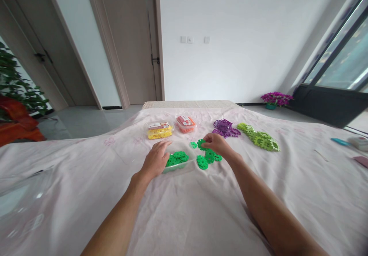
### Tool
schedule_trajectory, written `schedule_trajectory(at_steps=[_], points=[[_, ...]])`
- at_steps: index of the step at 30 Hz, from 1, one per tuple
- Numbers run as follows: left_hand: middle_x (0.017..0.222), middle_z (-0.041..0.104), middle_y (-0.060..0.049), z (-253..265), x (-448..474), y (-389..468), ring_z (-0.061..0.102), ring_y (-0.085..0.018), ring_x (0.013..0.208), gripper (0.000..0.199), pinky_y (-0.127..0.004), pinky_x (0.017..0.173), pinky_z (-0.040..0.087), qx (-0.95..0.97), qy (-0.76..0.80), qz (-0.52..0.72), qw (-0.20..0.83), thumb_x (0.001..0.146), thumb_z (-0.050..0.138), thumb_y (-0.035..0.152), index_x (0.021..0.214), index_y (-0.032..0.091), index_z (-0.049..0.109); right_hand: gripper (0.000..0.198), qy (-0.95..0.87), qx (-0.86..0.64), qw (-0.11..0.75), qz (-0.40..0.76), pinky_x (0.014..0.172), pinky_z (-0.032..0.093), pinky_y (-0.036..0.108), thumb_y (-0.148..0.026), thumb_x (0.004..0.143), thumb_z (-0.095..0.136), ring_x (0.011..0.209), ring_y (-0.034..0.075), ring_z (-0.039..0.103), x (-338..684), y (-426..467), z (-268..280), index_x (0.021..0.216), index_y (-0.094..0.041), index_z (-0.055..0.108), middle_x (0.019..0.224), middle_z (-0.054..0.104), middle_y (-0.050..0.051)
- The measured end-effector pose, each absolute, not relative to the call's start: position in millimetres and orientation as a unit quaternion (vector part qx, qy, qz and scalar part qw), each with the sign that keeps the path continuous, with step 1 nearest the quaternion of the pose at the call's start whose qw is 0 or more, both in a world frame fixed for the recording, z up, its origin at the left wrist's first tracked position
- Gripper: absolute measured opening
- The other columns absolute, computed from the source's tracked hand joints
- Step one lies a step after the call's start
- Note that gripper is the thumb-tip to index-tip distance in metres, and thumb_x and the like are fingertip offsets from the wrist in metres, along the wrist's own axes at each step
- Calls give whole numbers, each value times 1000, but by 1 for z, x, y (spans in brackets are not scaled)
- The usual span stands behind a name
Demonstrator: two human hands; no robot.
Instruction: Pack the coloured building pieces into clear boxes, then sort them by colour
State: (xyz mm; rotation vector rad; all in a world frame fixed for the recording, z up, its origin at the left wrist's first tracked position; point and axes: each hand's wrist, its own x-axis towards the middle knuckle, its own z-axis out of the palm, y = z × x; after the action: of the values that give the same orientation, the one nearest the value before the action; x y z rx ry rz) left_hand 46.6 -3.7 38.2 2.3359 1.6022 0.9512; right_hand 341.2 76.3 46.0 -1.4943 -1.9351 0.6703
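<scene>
A clear plastic container (188, 163) holds a heap of green snowflake discs (177, 157). At its left end is my left hand (156, 157), its fingers stretched out and apart along the rim; whether it presses on the container I cannot tell. Just right of the container, my right hand (217, 144) pinches a green snowflake disc (201, 144) between thumb and fingers. Below and around that hand lie several loose green discs (202, 162) on the cloth, with a single small one (193, 145) nearer the container.
Beyond my hands stand a box of yellow pieces (160, 133) and a box of orange-red pieces (186, 124). Purple discs (225, 128) and lime-green discs (260, 137) lie in piles to the right. A clear plastic bag (25, 202) is at left, a blue item (340, 141) far right.
</scene>
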Motion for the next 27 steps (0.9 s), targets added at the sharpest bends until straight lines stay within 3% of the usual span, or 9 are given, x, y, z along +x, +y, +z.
schedule_trajectory(at_steps=[4,9,12,14,19,23,27], points=[[136,55,-9,42,48,-6,45,-20,130,44,-39,113,34,765,541,336,99,89,41,17,132,15,50,28,-656,-484,438,379,60,45,25,-37,65,73,64,15,62,312,60,61,79,-16,61,73,69,3],[138,54,-10,45,53,-9,45,-20,130,44,-38,112,34,750,546,355,120,94,35,26,136,15,45,36,-628,-405,436,501,65,49,28,-35,62,78,69,16,65,261,36,63,88,-16,62,76,71,4],[139,53,-10,46,54,-10,45,-20,131,45,-38,112,33,754,545,349,115,96,34,30,136,15,45,38,-647,-391,450,475,74,51,30,-34,68,73,82,18,67,253,37,56,100,-17,63,90,73,6],[139,53,-9,46,54,-10,44,-20,131,45,-37,112,33,759,544,340,109,96,34,33,136,16,46,34,-671,-425,458,399,76,51,30,-34,73,68,85,19,67,265,44,54,103,-18,64,95,73,7],[137,55,-7,48,55,-11,45,-22,130,42,-38,110,35,773,556,292,86,91,45,40,126,21,58,23,-738,-568,314,187,72,48,28,-25,74,63,79,20,67,326,65,61,94,-19,72,86,73,5],[139,52,-6,52,57,-12,42,-27,132,41,-40,107,37,777,578,241,72,79,61,49,114,28,67,25,-781,-561,173,214,66,46,25,-34,71,68,74,19,66,350,66,68,91,-20,74,82,73,3],[143,48,-3,55,59,-13,39,-29,133,33,-42,107,35,765,613,186,67,75,64,48,102,31,72,44,-835,-512,47,197,68,44,24,-40,62,76,84,20,64,340,55,70,103,-23,72,99,71,4]])
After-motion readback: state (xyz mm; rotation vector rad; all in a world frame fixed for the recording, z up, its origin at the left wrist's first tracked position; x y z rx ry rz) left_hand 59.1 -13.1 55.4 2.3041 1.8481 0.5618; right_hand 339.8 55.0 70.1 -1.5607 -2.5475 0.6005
